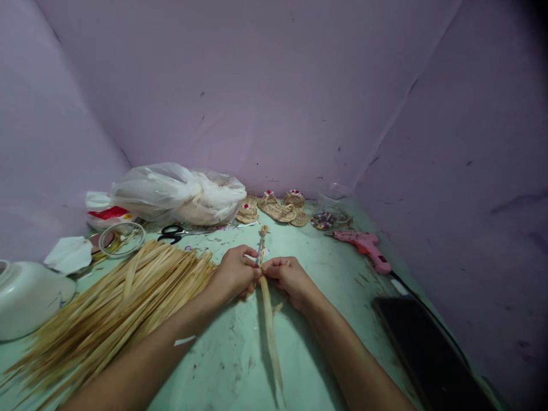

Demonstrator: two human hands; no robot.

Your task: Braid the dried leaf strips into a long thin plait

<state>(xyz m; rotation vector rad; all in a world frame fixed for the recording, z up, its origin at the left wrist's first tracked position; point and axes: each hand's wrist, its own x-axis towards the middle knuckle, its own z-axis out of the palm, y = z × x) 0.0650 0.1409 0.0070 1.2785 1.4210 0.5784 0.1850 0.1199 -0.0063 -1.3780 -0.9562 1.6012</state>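
Observation:
Between both hands runs a narrow braid of dried plant fibre, its knotted top end pointing away from me. Fingers of my left hand are closed around it from the left. My right hand pinches the same piece from the right, just below the braided part. From under the fingertips a long pale loose strip trails towards me over the table. A thin greyish length lies along the braid's left side; its kind is unclear. Left of my left hand lies a large bundle of dried fibre strips.
Woven slippers with red beads stand at the back, beside a plastic bag and beads. Black scissors and a tape roll lie left. Right are a pink glue gun and a dark flat object. Walls enclose the table.

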